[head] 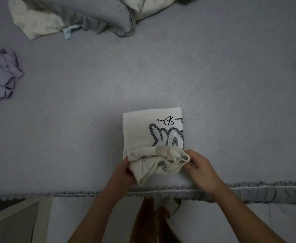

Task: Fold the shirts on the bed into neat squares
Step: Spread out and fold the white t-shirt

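The cream cotton shirt with a grey rabbit print [143,132] lies near the front edge of the grey quilted bed [178,76]. Left hand [124,172] and right hand [199,166] each pinch its bunched near end. Risk: uneven pulling may skew the square, and loose folds may trap wrinkles.

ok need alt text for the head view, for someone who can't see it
Both hands, left hand and right hand, grip the bunched near end of a partly folded white printed shirt on a grey quilted bed. A crumpled lavender garment lies far left, with bedding heaped at the top.
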`<state>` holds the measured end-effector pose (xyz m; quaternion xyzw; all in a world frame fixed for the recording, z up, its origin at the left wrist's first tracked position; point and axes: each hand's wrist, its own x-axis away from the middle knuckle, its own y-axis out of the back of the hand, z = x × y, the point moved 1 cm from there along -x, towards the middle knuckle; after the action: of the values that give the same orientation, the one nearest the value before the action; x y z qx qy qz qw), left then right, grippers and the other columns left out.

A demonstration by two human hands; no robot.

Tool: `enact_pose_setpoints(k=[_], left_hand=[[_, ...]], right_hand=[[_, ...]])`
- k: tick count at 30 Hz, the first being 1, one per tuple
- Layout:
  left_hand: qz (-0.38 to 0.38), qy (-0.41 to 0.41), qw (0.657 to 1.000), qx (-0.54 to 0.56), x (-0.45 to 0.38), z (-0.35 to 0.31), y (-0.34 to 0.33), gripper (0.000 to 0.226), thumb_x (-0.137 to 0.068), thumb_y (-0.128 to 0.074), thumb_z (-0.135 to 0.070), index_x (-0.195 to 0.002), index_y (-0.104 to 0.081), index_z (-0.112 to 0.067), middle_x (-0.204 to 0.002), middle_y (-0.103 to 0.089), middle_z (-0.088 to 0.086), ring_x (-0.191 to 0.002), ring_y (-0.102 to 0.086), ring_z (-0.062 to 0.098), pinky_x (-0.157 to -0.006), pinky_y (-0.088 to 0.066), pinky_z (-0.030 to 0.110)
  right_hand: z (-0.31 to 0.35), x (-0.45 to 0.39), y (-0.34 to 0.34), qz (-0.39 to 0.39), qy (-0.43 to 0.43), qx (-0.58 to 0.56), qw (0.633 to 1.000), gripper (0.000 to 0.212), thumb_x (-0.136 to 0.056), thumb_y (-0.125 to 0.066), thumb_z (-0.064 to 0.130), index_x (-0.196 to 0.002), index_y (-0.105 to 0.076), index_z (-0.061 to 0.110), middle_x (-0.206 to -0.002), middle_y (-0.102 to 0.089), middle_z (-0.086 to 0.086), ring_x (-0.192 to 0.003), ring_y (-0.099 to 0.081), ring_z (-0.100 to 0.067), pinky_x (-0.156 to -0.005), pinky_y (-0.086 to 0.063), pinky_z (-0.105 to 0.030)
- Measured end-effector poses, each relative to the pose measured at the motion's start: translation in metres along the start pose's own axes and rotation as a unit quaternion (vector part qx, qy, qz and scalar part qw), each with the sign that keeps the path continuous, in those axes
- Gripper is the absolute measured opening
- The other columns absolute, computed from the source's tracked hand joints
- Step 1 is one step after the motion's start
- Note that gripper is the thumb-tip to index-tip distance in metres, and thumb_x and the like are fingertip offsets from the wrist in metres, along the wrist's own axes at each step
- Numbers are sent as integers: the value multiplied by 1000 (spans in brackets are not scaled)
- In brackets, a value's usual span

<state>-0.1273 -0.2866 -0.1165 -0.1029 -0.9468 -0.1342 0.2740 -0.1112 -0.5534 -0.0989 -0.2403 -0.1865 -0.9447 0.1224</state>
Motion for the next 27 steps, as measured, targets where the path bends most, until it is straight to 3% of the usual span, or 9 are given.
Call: enact_pose_setpoints(k=[4, 7, 10, 13, 15, 18, 22, 25, 27], left_hand=[[-147, -113, 957, -225, -22, -4, 12, 15, -71, -66, -29, -84, -73, -24, -87, -51, 1, -82, -53, 25, -68, -40, 30], [-88, -86, 990, -76, -38, -17, 21, 28, -74, -65, -42, -100, -65, -53, -102, -65, -16, -95, -62, 6, -78, -51, 21], [-64, -26, 998, -12, -63, -25, 24, 47, -73, -74, -47, -116, -56, -51, -103, -70, -20, -94, -68, 3, -76, -56, 23], [-40, -34, 999, -11, -93, -35, 23, 78, -77, -80, -31, -142, -38, -43, -104, -65, -29, -94, -64, -6, -74, -48, 8], [-40, -47, 995, -75, -114, -45, 23, 57, -84, -72, -32, -133, -47, -44, -103, -62, -37, -93, -61, -10, -72, -40, 1], [-96, -61, 986, -120, -138, -52, 25, 21, -90, -63, -25, -108, -61, -37, -90, -67, -22, -82, -61, 1, -69, -40, 6], [-171, -21, 973, -153, -158, -42, 25, 21, -96, -55, -14, -113, -59, -24, -85, -65, -6, -81, -62, 18, -63, -36, 19], [-174, 24, 981, -81, -162, -43, 24, 33, -97, -54, -16, -129, -49, -21, -110, -65, 0, -101, -62, 21, -87, -45, 30], [-143, 30, 986, -85, -161, -52, 27, 41, -91, -56, -20, -131, -49, -26, -101, -67, -2, -88, -63, 17, -86, -51, 38]], right_hand=[[7, -7, 3, -32, -28, 9, 999, 17, -93, -62, 18, -96, -64, 35, -93, -67, 1, -90, -61, -26, -84, -51, -49], [29, -28, 8, -49, -19, -14, 999, 19, -85, -66, 38, -103, -60, 36, -95, -70, 6, -88, -66, -15, -74, -56, -36], [43, -68, 9, -95, -25, -61, 993, 22, -85, -68, 33, -105, -60, 38, -92, -70, 15, -78, -66, 0, -64, -49, -13], [39, -108, 5, -148, -42, 8, 988, 12, -92, -60, 21, -98, -61, 31, -65, -61, 4, -54, -51, -4, -56, -40, -21], [34, -126, 3, -170, -40, 46, 984, 13, -93, -59, 18, -102, -62, 27, -55, -53, 5, -49, -46, -5, -56, -37, -23], [31, -144, 4, -218, -13, 110, 970, 12, -97, -55, 20, -107, -61, 23, -61, -57, 8, -56, -54, -12, -59, -37, -26], [36, -160, 2, -224, -23, 165, 960, 12, -99, -51, 25, -108, -57, 21, -71, -67, -3, -68, -63, -31, -59, -39, -32], [36, -157, 3, -232, -104, 13, 967, 15, -90, -63, 39, -103, -61, 31, -80, -71, 10, -76, -67, -8, -69, -50, -29], [31, -145, 5, -213, -138, -73, 965, 27, -77, -72, 46, -101, -63, 36, -89, -72, 17, -81, -68, -2, -74, -55, -28]])
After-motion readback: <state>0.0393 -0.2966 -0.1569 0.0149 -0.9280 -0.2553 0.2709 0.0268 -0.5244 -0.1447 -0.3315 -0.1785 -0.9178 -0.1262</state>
